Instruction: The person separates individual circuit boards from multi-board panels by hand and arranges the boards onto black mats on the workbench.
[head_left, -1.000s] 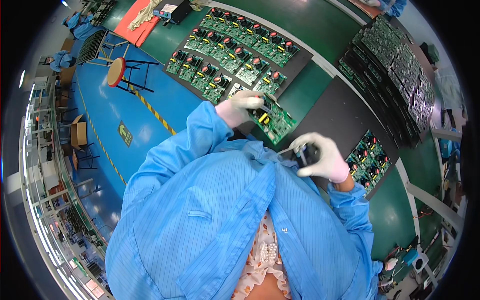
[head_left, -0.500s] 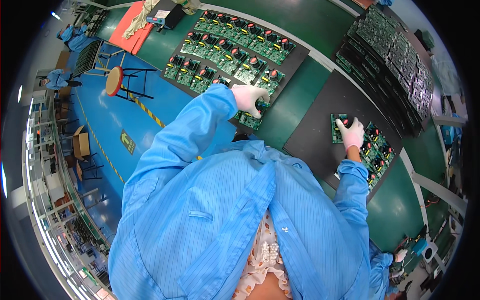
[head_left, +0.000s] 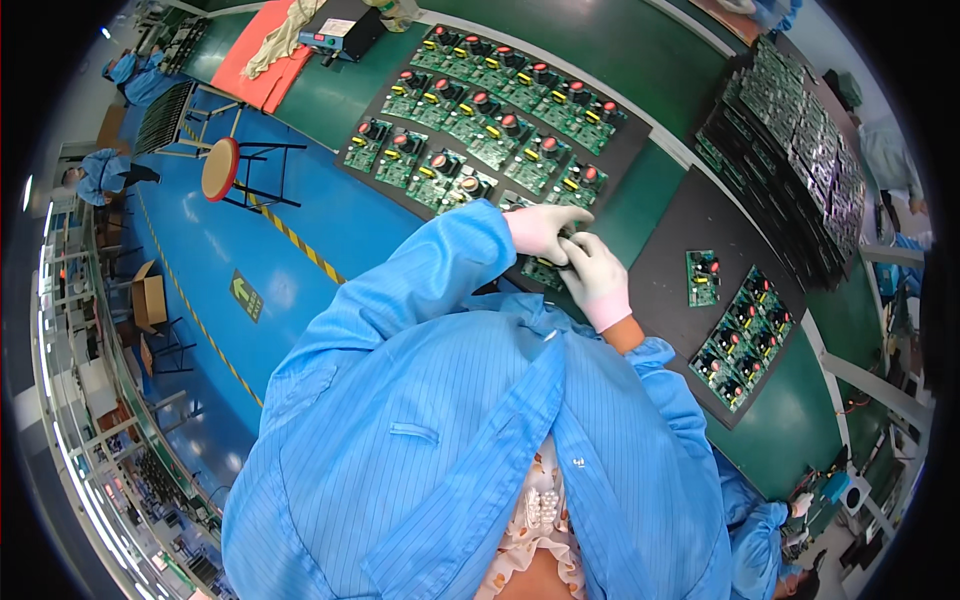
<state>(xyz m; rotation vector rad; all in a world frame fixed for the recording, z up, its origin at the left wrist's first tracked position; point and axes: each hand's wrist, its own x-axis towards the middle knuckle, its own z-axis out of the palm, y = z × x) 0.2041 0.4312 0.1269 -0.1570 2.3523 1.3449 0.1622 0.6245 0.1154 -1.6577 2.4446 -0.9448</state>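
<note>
My left hand [head_left: 545, 231], in a white glove with a pink cuff, bends its fingers over a green circuit board at the near right corner of the left black board. Coming in from the right, my right hand [head_left: 599, 279], gloved alike, brings its closed fingertips against those of the left. What lies between the right fingertips is hidden. A populated circuit board [head_left: 543, 273] shows partly beneath both hands. Rows of circuit boards [head_left: 492, 138] with red-topped dark parts and yellow parts lie beyond. One separate circuit board [head_left: 703, 278] rests on the right black mat [head_left: 655, 240].
A block of circuit boards [head_left: 745, 340] lies on the right mat's near side. Tall stacks of board panels [head_left: 790, 140] stand at the far right. A dark control box [head_left: 342, 30] sits at the far left. A stool [head_left: 221, 170] stands on the blue floor; other people work nearby.
My right hand has left the separate circuit board on the right mat and moved left to meet my left hand. The view has shifted slightly.
</note>
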